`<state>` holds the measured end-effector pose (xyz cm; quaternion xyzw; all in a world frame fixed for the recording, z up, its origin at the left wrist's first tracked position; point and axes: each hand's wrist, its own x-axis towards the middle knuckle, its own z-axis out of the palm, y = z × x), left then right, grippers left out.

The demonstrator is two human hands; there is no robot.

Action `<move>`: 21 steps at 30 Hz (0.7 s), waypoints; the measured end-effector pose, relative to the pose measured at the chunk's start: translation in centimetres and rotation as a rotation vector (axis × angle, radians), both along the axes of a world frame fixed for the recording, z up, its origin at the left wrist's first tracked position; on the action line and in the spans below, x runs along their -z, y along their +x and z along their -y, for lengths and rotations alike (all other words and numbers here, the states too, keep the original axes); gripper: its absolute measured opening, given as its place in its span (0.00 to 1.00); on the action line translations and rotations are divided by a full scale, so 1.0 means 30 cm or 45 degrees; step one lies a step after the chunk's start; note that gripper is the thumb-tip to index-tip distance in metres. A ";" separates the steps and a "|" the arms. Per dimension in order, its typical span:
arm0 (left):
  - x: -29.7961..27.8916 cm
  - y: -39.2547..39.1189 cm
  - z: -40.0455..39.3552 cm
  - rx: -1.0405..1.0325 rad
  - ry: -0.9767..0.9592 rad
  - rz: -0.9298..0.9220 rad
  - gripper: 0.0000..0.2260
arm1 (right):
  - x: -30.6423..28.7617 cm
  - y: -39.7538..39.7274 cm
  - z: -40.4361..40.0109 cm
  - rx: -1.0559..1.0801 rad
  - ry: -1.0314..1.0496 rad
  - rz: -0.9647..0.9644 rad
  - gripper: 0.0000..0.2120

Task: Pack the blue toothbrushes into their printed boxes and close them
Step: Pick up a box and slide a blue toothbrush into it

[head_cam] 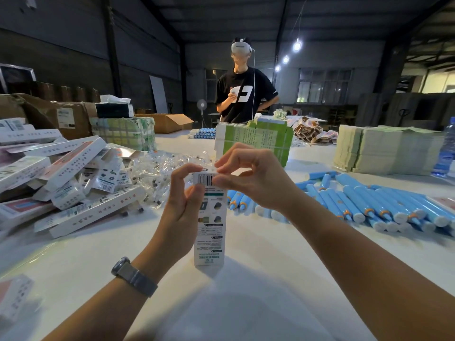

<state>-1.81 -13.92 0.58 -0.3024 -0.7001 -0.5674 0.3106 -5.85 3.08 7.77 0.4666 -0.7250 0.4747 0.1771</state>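
Note:
A tall white printed box [209, 232] stands upright on the white table [246, 303], its barcode end at the top. My left hand [182, 205] grips the box's upper left side, thumb and fingers curled round it. At the top flap, my right hand [248, 178] pinches the barcode edge with thumb and fingertips. What is inside the box is hidden. Several blue toothbrush handles [374, 205] with orange rings lie in a row to the right of the box.
A heap of printed boxes [64, 178] fills the left side, with clear plastic bags [160, 173] beside it. Green stacked cartons [258, 139] and flat sheet stacks [384, 148] stand behind. A person in a black shirt [243, 94] stands across the table. A water bottle [446, 148] is at far right.

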 end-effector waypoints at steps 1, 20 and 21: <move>-0.001 0.001 -0.002 0.009 0.019 0.009 0.07 | 0.002 -0.002 0.001 0.015 -0.001 -0.003 0.06; -0.012 0.009 -0.021 0.204 0.461 0.238 0.12 | 0.037 0.026 0.079 0.292 0.203 0.114 0.32; -0.013 0.009 -0.020 0.243 0.506 0.263 0.12 | 0.044 0.026 0.078 0.269 0.235 0.129 0.38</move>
